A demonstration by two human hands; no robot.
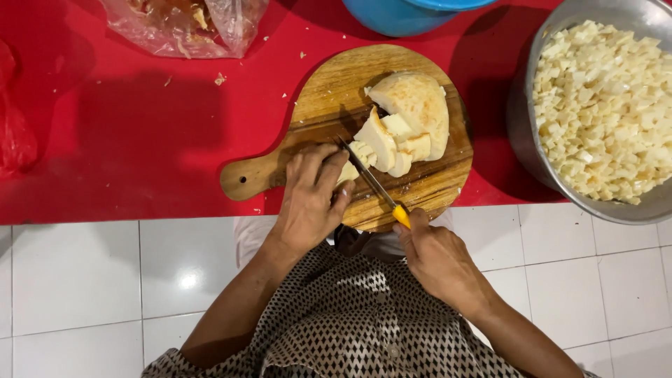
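Both hands worked: left hand (310,199) fingers (323,168) pressed together pinning pale slices (364,155) to the board (434,183), right hand (437,255) pinching the knife (374,184) handle to cut.

Red tabletop (140,126) across upper frame, white glossy floor tiles (77,294) w/ grey grout below, overhead light glare (187,280) on tile, dark shadows on red surface.

One head-worn camera looks straight down, close above the fingers (329,171) on the round wooden cutting board (434,185), facing the red mat (140,126) beyond them.
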